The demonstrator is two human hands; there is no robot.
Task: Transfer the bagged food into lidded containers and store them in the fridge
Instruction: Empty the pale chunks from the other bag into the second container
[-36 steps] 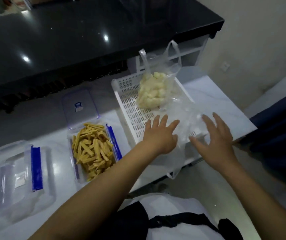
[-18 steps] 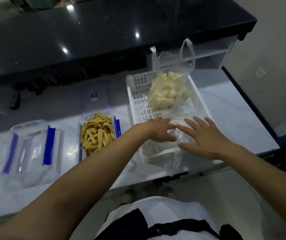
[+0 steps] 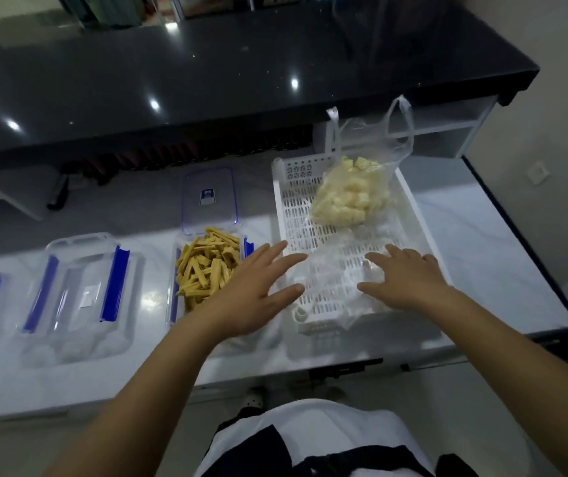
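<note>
Fingers spread, our left hand [image 3: 251, 297] hovers beside the white basket [image 3: 413, 215] while our right hand [image 3: 406, 282] lies flat on crumpled clear plastic [image 3: 330, 270] inside. Beyond them sits the bag of pale food [image 3: 348, 194]; left, an open container of yellow sticks [image 3: 207, 266].

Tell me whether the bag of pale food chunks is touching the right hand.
Apart. In the head view the bag of pale food chunks sits at the far end of the white basket, with bare slotted floor between it and the right hand.

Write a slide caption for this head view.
Both hands, left and right, spread open over the white basket holding a bag of pale food.
</note>
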